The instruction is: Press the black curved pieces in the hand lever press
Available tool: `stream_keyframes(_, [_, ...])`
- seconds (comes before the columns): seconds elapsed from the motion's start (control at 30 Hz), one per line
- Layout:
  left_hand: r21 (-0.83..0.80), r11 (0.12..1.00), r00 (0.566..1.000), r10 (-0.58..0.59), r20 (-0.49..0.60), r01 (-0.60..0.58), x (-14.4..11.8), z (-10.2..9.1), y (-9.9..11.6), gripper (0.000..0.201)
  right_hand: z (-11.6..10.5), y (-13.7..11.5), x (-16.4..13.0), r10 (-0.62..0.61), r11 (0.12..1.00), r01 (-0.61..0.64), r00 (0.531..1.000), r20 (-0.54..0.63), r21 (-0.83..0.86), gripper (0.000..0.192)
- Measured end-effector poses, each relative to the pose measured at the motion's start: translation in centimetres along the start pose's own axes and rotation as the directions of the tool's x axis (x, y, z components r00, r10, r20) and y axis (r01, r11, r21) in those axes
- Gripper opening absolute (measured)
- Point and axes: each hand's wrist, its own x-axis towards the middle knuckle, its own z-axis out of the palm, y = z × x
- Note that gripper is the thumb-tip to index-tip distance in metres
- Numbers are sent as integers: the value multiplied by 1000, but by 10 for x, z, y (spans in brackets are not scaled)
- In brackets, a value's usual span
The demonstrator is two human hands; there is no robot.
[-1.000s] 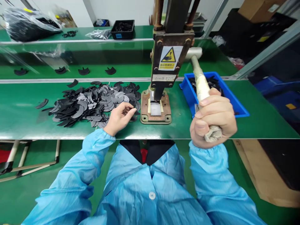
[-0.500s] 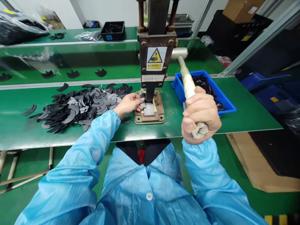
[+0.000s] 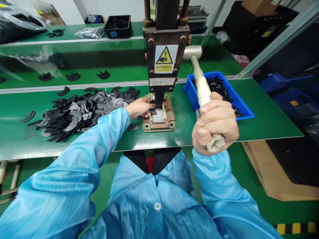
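A hand press (image 3: pixel 163 63) with a yellow warning label stands on the green bench. My right hand (image 3: pixel 214 121) is closed around the cloth-wrapped end of its long lever (image 3: pixel 202 87). My left hand (image 3: pixel 140 107) reaches to the press's rusty base plate (image 3: pixel 159 120) and pinches a small dark crescent-shaped piece (image 3: pixel 153 111) lying under the ram. A heap of the same dark curved pieces (image 3: pixel 82 108) is spread on the bench just left of that hand.
A blue bin (image 3: pixel 243 106) with dark pieces sits right of the press, behind the lever. Loose pieces lie on the raised green belt (image 3: pixel 72 77) behind. A black tray (image 3: pixel 118 26) and plastic bags sit on the far shelf. Cardboard (image 3: pixel 284 189) lies on the floor at right.
My left hand took a piece from the heap and carried it right onto the press base under the ram. My right hand kept its grip on the lever.
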Motion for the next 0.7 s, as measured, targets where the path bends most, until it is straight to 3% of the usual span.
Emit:
stream_keyframes(0.1, [3,1000,999,17,-37,-17,-2,6,0,28,0,0,1,6,1000,-6,1000,-7,-17,39])
stream_keyframes(0.2, [-17,989,988,145,-52,-146,-8,5,-1,25,-1,2,3,3,1000,-3,1000,4,-14,39])
stream_keyframes(0.33, [54,911,913,408,27,-409,-33,-28,-14,17,-1,6,2,-42,999,42,999,-10,-11,41])
stream_keyframes(0.4, [258,826,858,513,29,-502,-52,-55,-28,22,0,7,2,-39,999,39,999,-23,-6,41])
stream_keyframes(0.5, [651,578,797,600,68,-492,-76,-90,-58,28,1,5,1,-18,1000,18,999,-31,-7,42])
stream_keyframes(0.6, [840,362,794,596,125,-404,-86,-103,-89,39,1,5,1,-15,1000,15,1000,-23,-10,42])
stream_keyframes(0.7, [895,278,821,552,147,-347,-79,-95,-107,43,1,6,1,-26,1000,26,999,-26,2,42])
